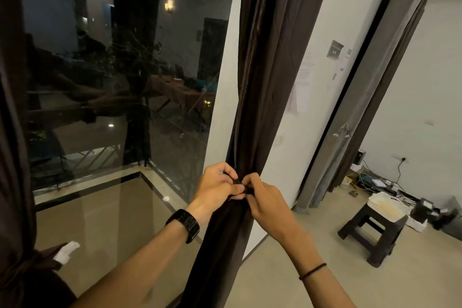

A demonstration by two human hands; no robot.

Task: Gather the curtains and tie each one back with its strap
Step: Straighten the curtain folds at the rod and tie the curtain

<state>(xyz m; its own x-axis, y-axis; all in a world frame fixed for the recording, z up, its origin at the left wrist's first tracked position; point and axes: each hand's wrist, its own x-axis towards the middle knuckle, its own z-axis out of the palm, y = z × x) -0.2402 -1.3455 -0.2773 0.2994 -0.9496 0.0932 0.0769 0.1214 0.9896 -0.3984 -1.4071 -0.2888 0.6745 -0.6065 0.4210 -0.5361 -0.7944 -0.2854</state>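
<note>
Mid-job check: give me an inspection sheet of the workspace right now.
Surface: floor, beige tiles.
Job's things: brown curtain gathered beside the window; strap at the gather, mostly hidden by fingers; left curtain appears already cinched low down.
Clutter: stool carrying a white tray.
Hands: left hand and right hand both pinch the strap.
Cables: cable tangle on the floor below a wall socket.
Surroundings: dark window glass, white wall, grey curtain at right.

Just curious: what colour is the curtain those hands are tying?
The gathered fabric curtain is plain dark brown; head view.
</note>
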